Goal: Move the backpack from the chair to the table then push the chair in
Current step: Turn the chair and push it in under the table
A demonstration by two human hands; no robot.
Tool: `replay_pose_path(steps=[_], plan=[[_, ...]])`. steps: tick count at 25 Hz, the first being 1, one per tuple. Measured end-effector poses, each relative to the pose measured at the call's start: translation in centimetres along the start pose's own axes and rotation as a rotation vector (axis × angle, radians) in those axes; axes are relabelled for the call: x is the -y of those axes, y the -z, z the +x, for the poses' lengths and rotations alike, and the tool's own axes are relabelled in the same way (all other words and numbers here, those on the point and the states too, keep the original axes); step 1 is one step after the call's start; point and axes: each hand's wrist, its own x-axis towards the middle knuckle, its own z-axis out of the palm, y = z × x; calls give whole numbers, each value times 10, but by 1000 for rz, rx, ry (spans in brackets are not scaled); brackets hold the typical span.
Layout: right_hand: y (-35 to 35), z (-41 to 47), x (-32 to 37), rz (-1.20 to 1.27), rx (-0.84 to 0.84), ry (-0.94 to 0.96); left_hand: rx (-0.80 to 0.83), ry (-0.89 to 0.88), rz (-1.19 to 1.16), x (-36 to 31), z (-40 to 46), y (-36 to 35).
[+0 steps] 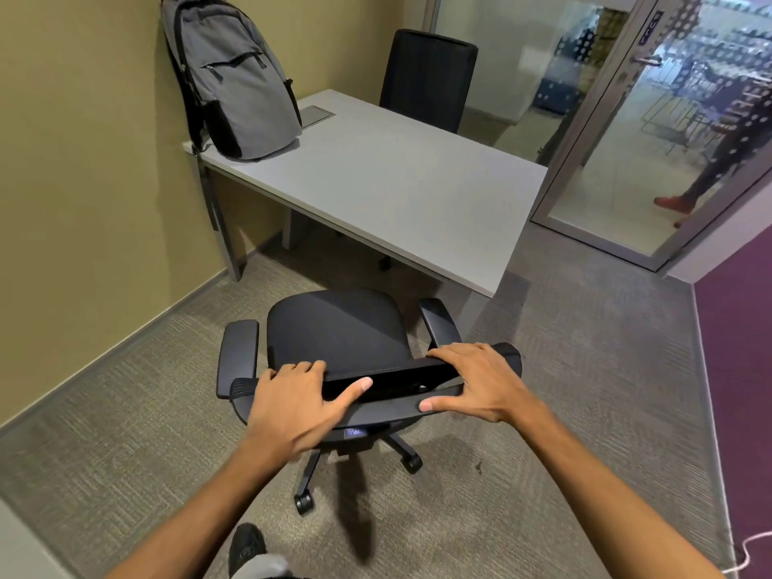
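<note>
From the head view, my left hand (pixel 294 405) and right hand (pixel 480 380) are both closed over the top edge of the chair (pixel 338 328) backrest, fingers curled over the front, thumbs behind. The backpack (pixel 236 77) already stands upright on the far left corner of the table (pixel 397 185), leaning on the wall, so only the push is left, I judge.

The chair sits angled, its right armrest (pixel 438 321) nearest the table edge; if I shove straight, that armrest could catch the tabletop (I can't tell whether it clears underneath). The castors may also drag or swivel on the carpet (pixel 125 445) and turn the chair off line. A hard bump might jolt the table and tip the leaning backpack.

The room is small: olive wall to the left, a second chair (pixel 430 73) across the table, a glass door (pixel 651 131) to the right.
</note>
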Motion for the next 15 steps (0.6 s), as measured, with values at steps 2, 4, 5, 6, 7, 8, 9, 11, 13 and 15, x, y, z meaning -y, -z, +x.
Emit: replay_pose_path(steps=[2, 4, 5, 6, 7, 8, 9, 11, 13, 15], plan=[[-3, 6, 0, -6, 12, 11, -24, -34, -12, 6, 6, 2], [-4, 14, 5, -23, 20, 29, -59, -42, -30, 17, 11, 2], [-5, 17, 9, -19, 18, 28, -73, -37, -37, 23, 14, 4], [-5, 22, 13, -8, 11, 22, -90, -30, -40, 30, 19, 5], [-5, 29, 19, 0, 2, 15, -106, -26, -37, 38, 26, 7], [-4, 37, 25, 4, -7, 7, -117, -26, -35, 46, 34, 9], [-2, 45, 30, 6, -16, -2, -123, -31, -35, 54, 43, 10], [0, 62, 39, 26, -35, -31, -136, -39, -35, 70, 64, 11], [5, 84, 42, 46, -36, -52, -142, -56, -28, 86, 89, 11], [10, 108, 42, 48, -4, -43, -145, -97, -28, 102, 117, 12]])
